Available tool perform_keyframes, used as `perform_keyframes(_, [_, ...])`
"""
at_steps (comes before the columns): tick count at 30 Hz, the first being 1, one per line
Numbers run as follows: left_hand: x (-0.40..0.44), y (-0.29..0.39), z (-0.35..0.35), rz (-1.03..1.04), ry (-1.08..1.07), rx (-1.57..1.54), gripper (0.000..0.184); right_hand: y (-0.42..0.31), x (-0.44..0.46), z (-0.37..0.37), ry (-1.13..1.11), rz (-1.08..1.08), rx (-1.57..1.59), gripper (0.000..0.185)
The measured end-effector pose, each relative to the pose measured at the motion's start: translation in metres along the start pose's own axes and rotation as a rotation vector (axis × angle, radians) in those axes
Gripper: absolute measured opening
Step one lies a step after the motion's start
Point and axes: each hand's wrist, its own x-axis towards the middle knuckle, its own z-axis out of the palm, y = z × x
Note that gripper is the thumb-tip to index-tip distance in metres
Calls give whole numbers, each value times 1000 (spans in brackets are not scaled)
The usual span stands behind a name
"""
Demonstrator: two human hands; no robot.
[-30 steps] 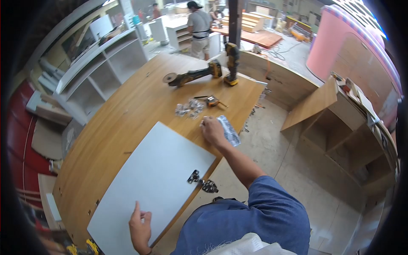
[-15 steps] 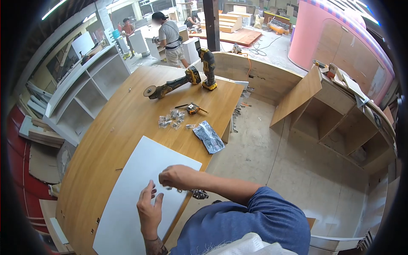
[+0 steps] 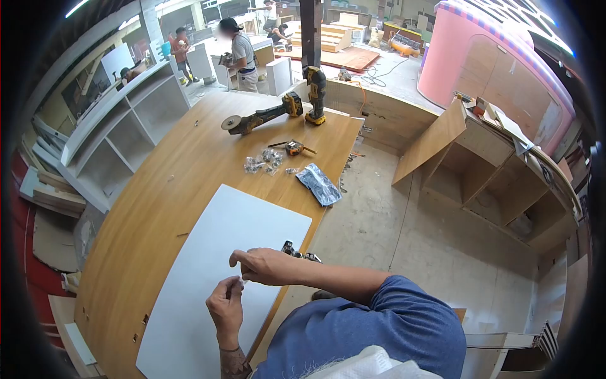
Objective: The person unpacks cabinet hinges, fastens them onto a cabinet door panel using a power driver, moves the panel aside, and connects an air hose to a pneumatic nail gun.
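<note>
My left hand (image 3: 225, 307) is pinched closed above the white panel (image 3: 202, 252), with its palm turned inward. Close against its fingertips is my right hand (image 3: 262, 266), fingers curled. A tiny pale, shiny bit (image 3: 243, 282) shows between the two hands; what it is I cannot make out. Beyond my right wrist, a dark metal hinge (image 3: 289, 248) lies at the panel's edge, partly hidden by my forearm. Small clear packets of hardware (image 3: 264, 162) and a larger silvery plastic bag (image 3: 319, 184) lie further up the wooden tabletop (image 3: 183, 151).
An angle grinder (image 3: 262, 119) and an upright cordless drill (image 3: 314, 96) are at the table's far end, with a tape measure (image 3: 294, 148) nearer. White shelving (image 3: 129, 129) stands left, an open wooden cabinet (image 3: 483, 170) right. Several people work in the background.
My left hand's spread fingers have closed into a pinch and come up to meet my right hand. The view has shifted slightly, and more of the hinge shows.
</note>
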Motion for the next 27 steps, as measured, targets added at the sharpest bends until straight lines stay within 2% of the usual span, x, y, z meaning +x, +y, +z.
perform_keyframes(1, [-1,-3,-2,-6,-1,-6,17,-3,0,5,-6,6,-2,34])
perform_keyframes(3, [-1,-6,-6,172,40,62,13,-8,-1,13,27,3,-37,32])
perform_keyframes(10, [-2,-5,-10,128,30,36,6,-15,1,23,-27,129,-57,32])
perform_keyframes(12, [0,-15,-8,232,47,44,8,-9,3,23,11,63,-42,33])
perform_keyframes(14, [0,-11,-6,180,64,-13,9,3,5,25,47,-52,-50,35])
perform_keyframes(19, [3,-16,-9,92,69,-47,11,-2,11,16,49,-116,-47,26])
perform_keyframes(22, [7,-17,-8,106,35,-18,20,3,12,16,42,-93,-63,29])
perform_keyframes(25, [9,-24,-4,81,-32,-148,18,5,14,16,-25,-54,-65,33])
perform_keyframes(27, [9,-25,-5,144,-22,-90,16,6,16,15,-40,-55,-64,34])
